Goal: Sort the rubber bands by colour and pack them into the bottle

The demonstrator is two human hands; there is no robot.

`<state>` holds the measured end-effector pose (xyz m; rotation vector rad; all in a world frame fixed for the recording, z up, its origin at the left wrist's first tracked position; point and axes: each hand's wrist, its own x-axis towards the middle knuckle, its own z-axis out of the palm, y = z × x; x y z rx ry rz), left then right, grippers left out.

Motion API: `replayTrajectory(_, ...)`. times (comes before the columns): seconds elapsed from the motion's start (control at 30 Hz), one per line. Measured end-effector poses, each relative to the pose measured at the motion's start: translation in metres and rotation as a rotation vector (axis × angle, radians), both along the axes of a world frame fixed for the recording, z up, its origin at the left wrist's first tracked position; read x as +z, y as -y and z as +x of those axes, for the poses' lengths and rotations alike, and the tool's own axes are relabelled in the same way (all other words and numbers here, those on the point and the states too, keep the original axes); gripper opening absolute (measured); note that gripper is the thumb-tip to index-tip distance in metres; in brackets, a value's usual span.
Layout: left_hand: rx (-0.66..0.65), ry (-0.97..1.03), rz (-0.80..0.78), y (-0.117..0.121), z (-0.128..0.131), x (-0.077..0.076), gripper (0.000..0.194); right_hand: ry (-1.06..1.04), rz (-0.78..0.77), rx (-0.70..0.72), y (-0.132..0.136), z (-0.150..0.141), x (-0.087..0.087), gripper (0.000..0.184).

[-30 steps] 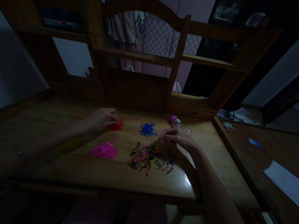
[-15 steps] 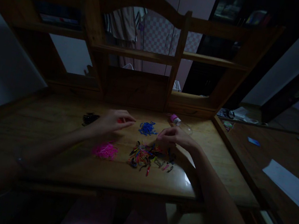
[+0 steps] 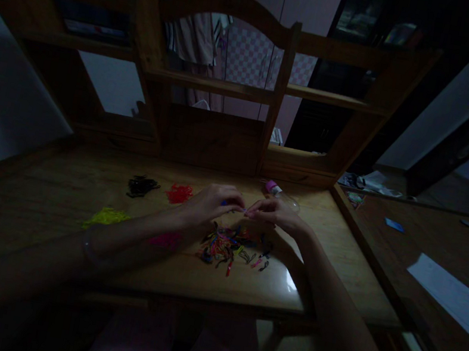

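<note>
Left hand (image 3: 217,201) and right hand (image 3: 277,212), centre of frame: both pinched narrow, fingertips almost meeting; contents too small to tell. Multicoloured pile (image 3: 224,245): lower centre, on surface (image 3: 197,281). Apparent step: fingertip handling; next move calls for delicate pinch.

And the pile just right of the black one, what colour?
Red; the pile shows best in the head view.
</note>
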<state>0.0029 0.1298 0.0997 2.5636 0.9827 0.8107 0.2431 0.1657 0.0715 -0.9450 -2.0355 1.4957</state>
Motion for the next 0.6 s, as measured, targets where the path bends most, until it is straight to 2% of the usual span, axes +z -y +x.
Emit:
replayTrajectory(0.13, 0.095, -0.014, -0.016, 0.006, -0.041, 0.014, 0.018, -0.029, 0.022, -0.042, 0.004, -0.001, 0.006, 0.034)
replayTrajectory(0.3, 0.305, -0.139, -0.049, 0.024, -0.115, 0.023, 0.027, -0.079, 0.053, -0.119, 0.005, -0.006, 0.005, 0.031)
replayTrajectory(0.43, 0.407, -0.162, -0.12, 0.048, -0.158, 0.011, 0.03, -0.112, 0.028, -0.156, 0.004, -0.009, -0.002, 0.031)
replayTrajectory(0.5, 0.367, -0.164, -0.149, 0.06, -0.166, 0.0, 0.029, -0.108, 0.021, -0.169, 0.003, -0.01, -0.005, 0.03)
replayTrajectory(0.6, 0.275, -0.18, -0.173, 0.076, -0.163, -0.018, 0.023, -0.093, 0.035, -0.185, 0.001, -0.009, -0.008, 0.029)
